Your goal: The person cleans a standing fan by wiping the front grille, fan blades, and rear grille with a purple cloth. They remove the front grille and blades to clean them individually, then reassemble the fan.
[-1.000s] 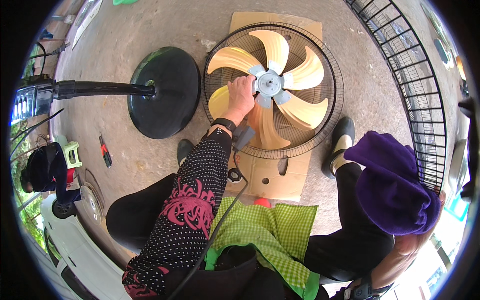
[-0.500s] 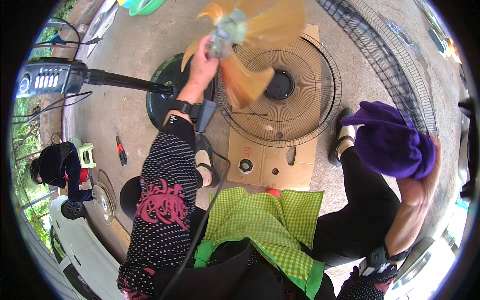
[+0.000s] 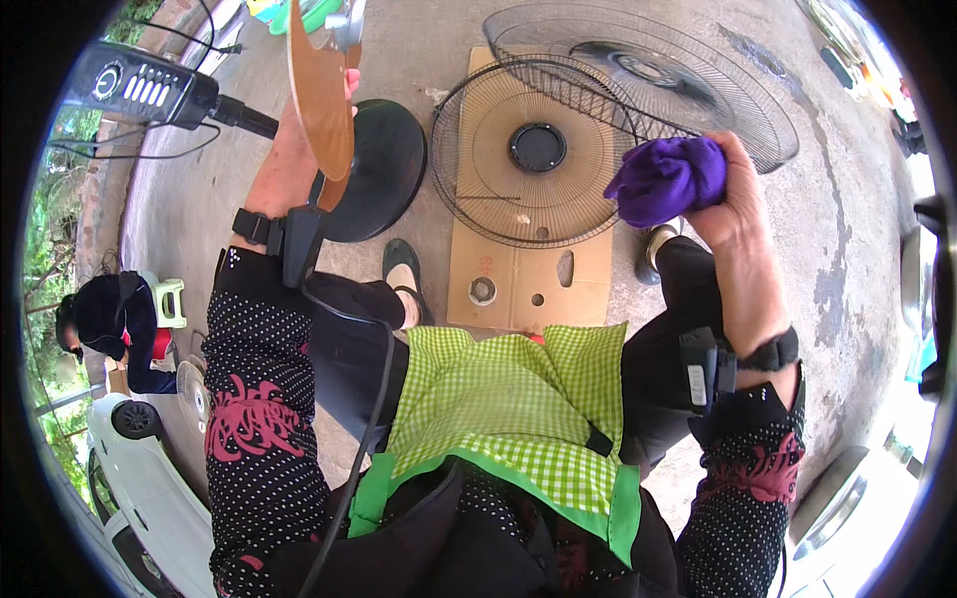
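My left hand (image 3: 294, 145), at upper left, is closed on an orange fan blade assembly (image 3: 324, 110), seen nearly edge-on and partly covering the fingers. My right hand (image 3: 736, 189) grips a bunched purple cloth (image 3: 666, 179) at the rim of a black wire fan guard (image 3: 758, 110), which is tilted over a second guard. That second round guard (image 3: 478, 189), with a dark centre disc (image 3: 538, 148), lies on flat cardboard (image 3: 533, 289) between my feet. A black round fan base (image 3: 384, 169) sits left of it, partly behind the blades.
An upright black fan stand (image 3: 140, 85) with cables is at upper left. At left a person (image 3: 130, 334) bends beside a green stool (image 3: 169, 299) and a round guard (image 3: 194, 391). A white car (image 3: 150, 478) is at lower left, green basins (image 3: 309, 15) at the top.
The blade assembly has been lifted off the lying guard to the upper left in my left hand. My right hand with cloth and guard has moved up and leftward, over the lying guard.
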Available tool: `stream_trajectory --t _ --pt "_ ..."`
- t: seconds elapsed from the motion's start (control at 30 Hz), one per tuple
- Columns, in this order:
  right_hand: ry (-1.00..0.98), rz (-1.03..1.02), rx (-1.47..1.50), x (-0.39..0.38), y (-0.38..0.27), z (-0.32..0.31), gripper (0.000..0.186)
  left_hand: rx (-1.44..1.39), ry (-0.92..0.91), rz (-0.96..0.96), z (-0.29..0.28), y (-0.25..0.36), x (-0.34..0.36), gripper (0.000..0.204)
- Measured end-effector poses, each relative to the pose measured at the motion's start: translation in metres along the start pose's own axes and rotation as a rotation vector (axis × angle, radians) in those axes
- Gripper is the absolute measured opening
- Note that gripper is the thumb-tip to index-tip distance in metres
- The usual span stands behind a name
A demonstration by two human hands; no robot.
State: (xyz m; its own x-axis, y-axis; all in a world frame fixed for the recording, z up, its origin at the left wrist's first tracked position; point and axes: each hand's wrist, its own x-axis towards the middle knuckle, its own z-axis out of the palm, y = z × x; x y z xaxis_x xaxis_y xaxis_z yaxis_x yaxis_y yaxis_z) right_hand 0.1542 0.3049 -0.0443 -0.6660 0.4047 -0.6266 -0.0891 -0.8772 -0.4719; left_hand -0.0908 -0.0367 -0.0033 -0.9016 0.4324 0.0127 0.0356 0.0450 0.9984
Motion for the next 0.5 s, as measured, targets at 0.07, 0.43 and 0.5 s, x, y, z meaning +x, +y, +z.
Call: stream_trajectory --t 0.07,0.43,0.5 --pt "-0.025 0.038 -0.047 0.002 0.010 0.002 0.011 0.046 -0.081 0.125 0.000 0.008 -0.025 0.031" --pt "-0.057 0.130 -0.091 0.021 0.086 0.004 0.010 -0.143 0.091 -0.111 0.022 0.008 -0.022 0.051" --pt "-0.081 0.160 -0.119 0.032 0.095 0.002 0.013 -0.143 0.048 -0.102 0.013 -0.004 -0.011 0.054"
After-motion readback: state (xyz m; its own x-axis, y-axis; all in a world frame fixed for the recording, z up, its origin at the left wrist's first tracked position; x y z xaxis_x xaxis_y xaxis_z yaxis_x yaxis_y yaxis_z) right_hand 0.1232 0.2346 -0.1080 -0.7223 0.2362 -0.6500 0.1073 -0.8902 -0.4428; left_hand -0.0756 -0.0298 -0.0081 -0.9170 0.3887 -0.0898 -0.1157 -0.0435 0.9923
